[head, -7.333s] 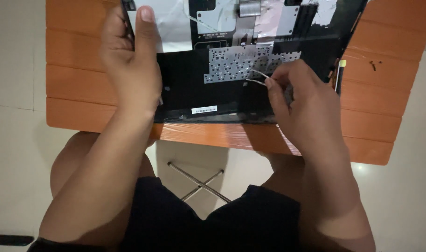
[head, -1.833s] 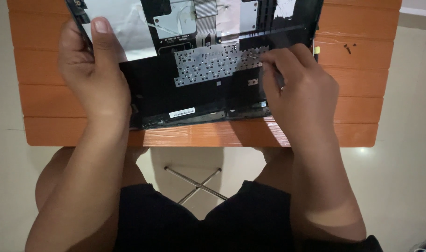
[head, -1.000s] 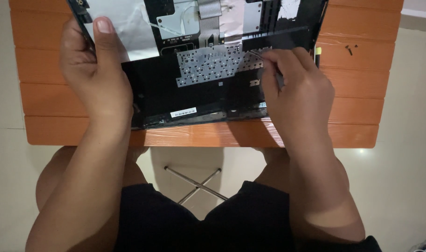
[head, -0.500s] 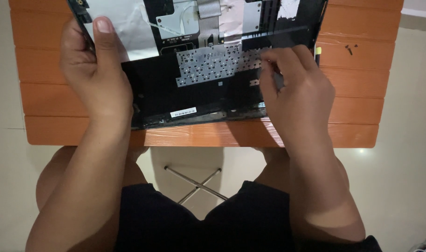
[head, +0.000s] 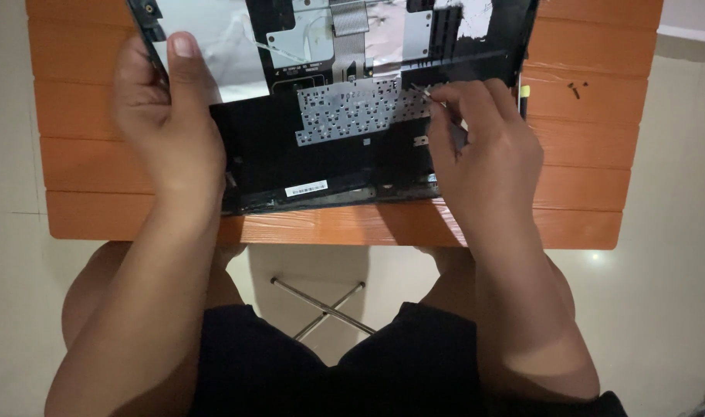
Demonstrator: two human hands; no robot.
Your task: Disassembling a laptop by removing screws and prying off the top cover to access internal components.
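Note:
An opened black laptop case (head: 321, 166) lies inside-up on an orange wooden table (head: 584, 154). Its perforated grey keyboard backplate (head: 352, 112) shows in the middle, with silver foil and a flat ribbon cable (head: 348, 15) above it. My left hand (head: 167, 131) grips the case's left edge, thumb on the foil. My right hand (head: 487, 147) rests on the case's right side and pinches a thin metal tool (head: 429, 94). The tool's tip touches the backplate's upper right corner.
Two small dark screws (head: 576, 89) lie on the table right of the case. A small yellow piece (head: 524, 91) sits at the case's right edge. Below the table's near edge are my knees, a stool's crossed metal legs (head: 321, 305) and a pale tiled floor.
Over the last second almost nothing moved. Compared with the oldest frame, my right hand and the tool tip sit higher, at the backplate's top right corner.

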